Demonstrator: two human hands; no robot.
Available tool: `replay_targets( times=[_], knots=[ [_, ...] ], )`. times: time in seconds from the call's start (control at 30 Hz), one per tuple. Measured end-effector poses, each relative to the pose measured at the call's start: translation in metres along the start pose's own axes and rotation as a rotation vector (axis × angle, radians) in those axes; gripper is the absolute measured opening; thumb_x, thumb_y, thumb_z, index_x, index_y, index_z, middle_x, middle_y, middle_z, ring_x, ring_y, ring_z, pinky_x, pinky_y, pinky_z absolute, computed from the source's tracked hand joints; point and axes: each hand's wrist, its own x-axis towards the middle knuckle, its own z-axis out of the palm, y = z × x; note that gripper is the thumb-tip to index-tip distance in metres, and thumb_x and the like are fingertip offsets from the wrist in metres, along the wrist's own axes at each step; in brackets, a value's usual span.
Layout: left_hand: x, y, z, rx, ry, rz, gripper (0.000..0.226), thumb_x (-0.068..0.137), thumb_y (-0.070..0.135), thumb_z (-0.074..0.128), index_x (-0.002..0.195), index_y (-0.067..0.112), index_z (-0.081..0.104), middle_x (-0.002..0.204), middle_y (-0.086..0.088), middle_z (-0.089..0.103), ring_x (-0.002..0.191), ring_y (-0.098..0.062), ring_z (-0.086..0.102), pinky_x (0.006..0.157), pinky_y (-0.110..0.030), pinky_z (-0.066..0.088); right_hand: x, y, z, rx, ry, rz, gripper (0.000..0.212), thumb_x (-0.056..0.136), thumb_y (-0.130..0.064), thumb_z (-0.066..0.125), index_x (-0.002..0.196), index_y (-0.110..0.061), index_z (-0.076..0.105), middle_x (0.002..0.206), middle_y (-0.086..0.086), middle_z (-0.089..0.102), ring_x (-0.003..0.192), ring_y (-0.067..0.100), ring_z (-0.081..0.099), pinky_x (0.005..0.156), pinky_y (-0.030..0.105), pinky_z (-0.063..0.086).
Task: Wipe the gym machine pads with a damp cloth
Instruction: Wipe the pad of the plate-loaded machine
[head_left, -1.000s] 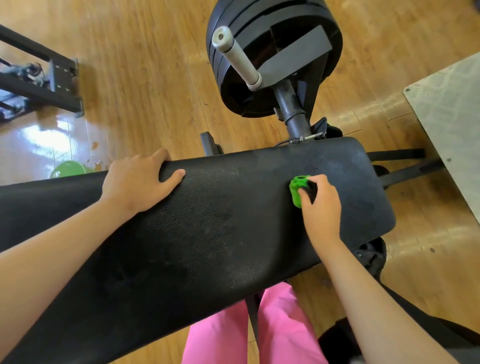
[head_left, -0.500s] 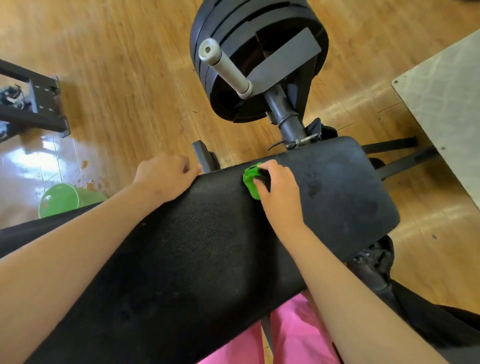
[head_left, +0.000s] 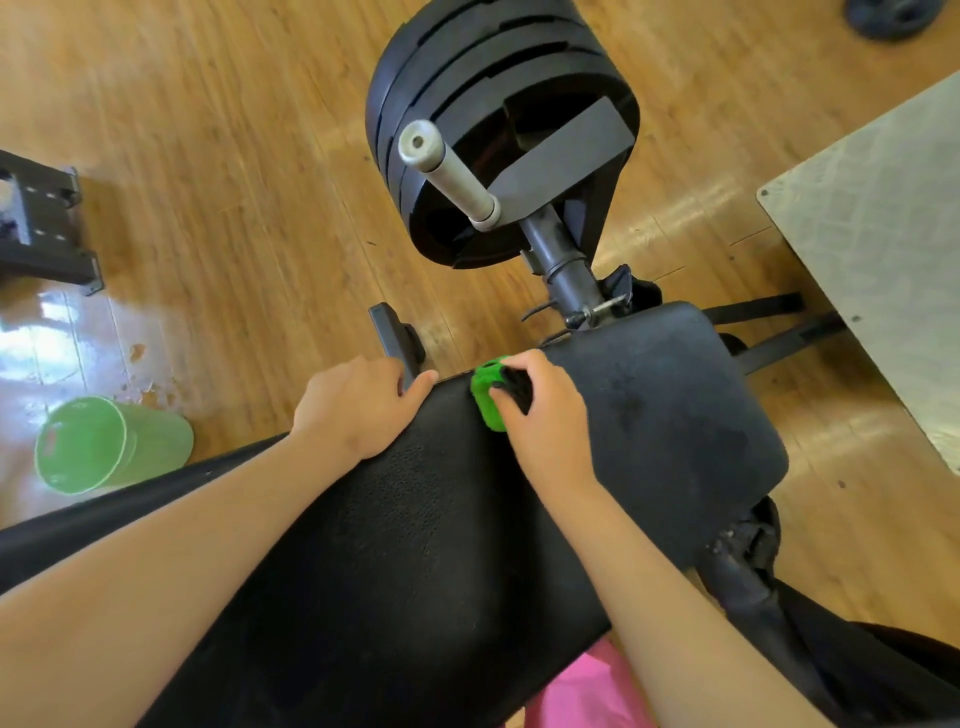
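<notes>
Over the last second the cloth (head_left: 487, 399) has swept leftward along the far edge of the pad (head_left: 675, 415), and it now sits just beside the left hand (head_left: 358, 410). In the last half second it has hardly shifted.

The fingers of the right hand (head_left: 545, 415) are curled tight round the cloth, a bunched wad of bright green with a dark fold, and press it onto the pad's twelve o'clock edge. The left hand's fingers seem to hook over that same edge to steady it, though their tips are hidden behind the rim.

At three o'clock from the cloth, the black vinyl shows darker, smeared patches. These are probably damp, so I judge the right end wiped. The grained, pebbled stretch toward six and eight o'clock looks dry and matt, so most of the long rounded cushion is likely left to do.

At twelve o'clock a smooth steel bar (head_left: 447, 171) juts from stacked black weight plates (head_left: 498, 78). At nine o'clock a translucent green tumbler (head_left: 109, 444) stands on glossy wooden floor (head_left: 234, 156), with spilled drops nearby.
</notes>
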Motion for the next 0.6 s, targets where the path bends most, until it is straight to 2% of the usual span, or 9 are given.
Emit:
replay_targets(
  times=[0.13, 0.3, 0.4, 0.5, 0.6],
  knots=[
    [0.0, 0.0, 0.0, -0.001, -0.005, 0.01, 0.059, 0.093, 0.066, 0.022, 0.077, 0.018, 0.051, 0.067, 0.002, 0.057, 0.059, -0.013, 0.053, 0.048, -0.026, 0.032, 0.03, 0.006, -0.001, -0.026, -0.029, -0.059, 0.019, 0.09, -0.018, 0.063, 0.108, -0.019, 0.058, 0.104, -0.004, 0.059, 0.097, 0.007, 0.05, 0.079, 0.016, 0.037],
    [0.001, 0.001, 0.0, -0.016, -0.003, 0.015, 0.058, 0.094, 0.065, 0.023, 0.079, 0.016, 0.052, 0.067, 0.001, 0.059, 0.059, -0.013, 0.054, 0.048, -0.024, 0.032, 0.067, 0.05, -0.041, -0.145, 0.033, 0.095, 0.024, 0.092, -0.015, 0.06, 0.115, -0.009, 0.057, 0.109, 0.006, 0.061, 0.097, 0.011, 0.053, 0.078, 0.02, 0.037],
    [0.001, 0.0, 0.0, -0.005, -0.012, 0.018, 0.059, 0.094, 0.065, 0.022, 0.081, 0.016, 0.053, 0.067, 0.001, 0.058, 0.059, -0.013, 0.054, 0.048, -0.024, 0.032, 0.072, 0.062, -0.051, -0.196, 0.028, 0.119, 0.027, 0.092, -0.014, 0.061, 0.118, -0.009, 0.056, 0.112, 0.009, 0.062, 0.103, 0.018, 0.056, 0.078, 0.02, 0.037],
    [0.002, 0.0, 0.001, 0.002, -0.023, 0.028, 0.059, 0.092, 0.067, 0.02, 0.082, 0.018, 0.052, 0.066, 0.003, 0.058, 0.06, -0.012, 0.054, 0.048, -0.024, 0.032, 0.066, 0.049, -0.04, -0.168, -0.024, 0.054, 0.026, 0.09, -0.013, 0.063, 0.116, -0.011, 0.057, 0.111, 0.006, 0.062, 0.106, 0.017, 0.057, 0.083, 0.022, 0.041],
    [0.007, -0.004, 0.003, -0.012, -0.073, 0.027, 0.06, 0.091, 0.069, 0.018, 0.087, 0.021, 0.054, 0.069, 0.004, 0.059, 0.065, -0.012, 0.057, 0.05, -0.025, 0.035, 0.056, 0.027, -0.018, -0.114, -0.153, -0.122, 0.022, 0.091, -0.017, 0.063, 0.112, -0.015, 0.057, 0.106, 0.001, 0.062, 0.104, 0.017, 0.055, 0.089, 0.032, 0.046]
  ],
)
